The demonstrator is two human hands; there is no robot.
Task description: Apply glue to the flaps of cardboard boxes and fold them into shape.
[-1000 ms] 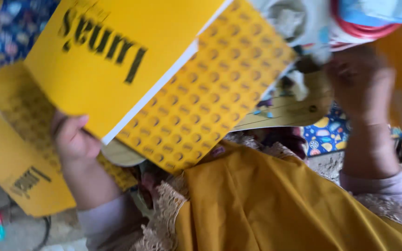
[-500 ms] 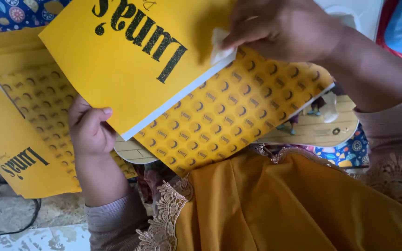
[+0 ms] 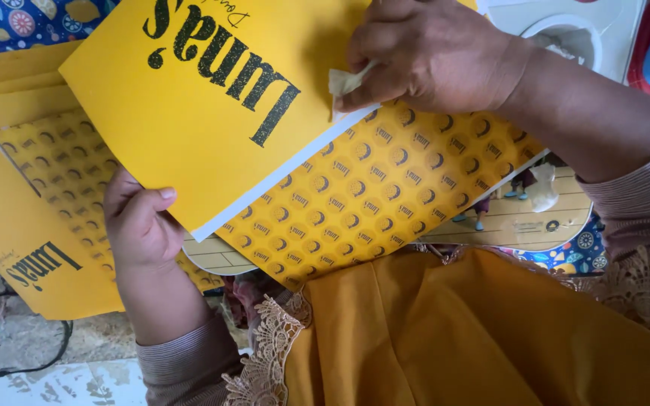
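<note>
card (image 3: 212,113), yellow, sits raised over a patterned sheet (image 3: 385,203). left hand (image 3: 141,225) grips its lower edge. right hand (image 3: 430,53) pinches a rag (image 3: 344,81) on its face; wiping seems underway, needing steady pressure.

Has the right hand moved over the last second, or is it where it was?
Yes. The right hand has come down and leftward from the upper right onto the yellow card sheet, now pinching a small pale scrap at its edge.

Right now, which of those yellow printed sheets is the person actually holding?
The top plain yellow sheet with large black lettering: the left hand grips its lower edge and the right hand presses its right edge. The similar sheet at lower left lies untouched.
</note>
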